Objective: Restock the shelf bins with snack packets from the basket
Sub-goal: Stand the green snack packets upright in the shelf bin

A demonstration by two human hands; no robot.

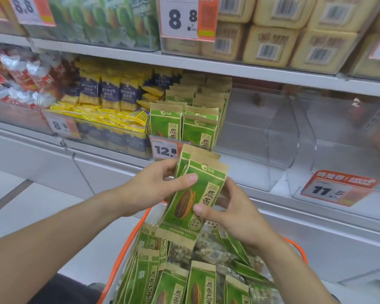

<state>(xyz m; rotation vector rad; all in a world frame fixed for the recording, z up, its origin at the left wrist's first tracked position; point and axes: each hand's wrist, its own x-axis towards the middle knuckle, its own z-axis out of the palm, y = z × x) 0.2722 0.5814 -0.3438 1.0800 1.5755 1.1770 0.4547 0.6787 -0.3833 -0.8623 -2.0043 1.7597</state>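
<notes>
From my head camera, looking down: I hold a small stack of green sunflower-seed packets [194,194] between both hands, above the orange basket [127,249] and in front of the shelf. My left hand [154,189] grips the stack's upper left edge, thumb laid across the front face and fingers curled behind. My right hand [233,213] pinches the lower right side, thumb on the front near the printed seed, fingers wrapped round the back. I count at least two packets fanned at the top (more may sit behind; I cannot tell).

They look light and flat, paper-faced pouches with a stiff sealed band at top and bottom and a softer, slightly bulged middle where the seeds sit. The faces seem fairly matte, yet stacked packets may slide over one another, so I judge the best hold is across the edges, squeezing the stack flat so none fans out. Nothing fragile here, though hard pinching could crease the paper.

The matching bin [191,119] stands just above my hands, behind the 12.8 price tag [164,150], with packets upright in rows. To its right a clear empty bin [261,137] waits. More green packets lie loose in the basket below, beside some pale mixed packets [208,252].
</notes>
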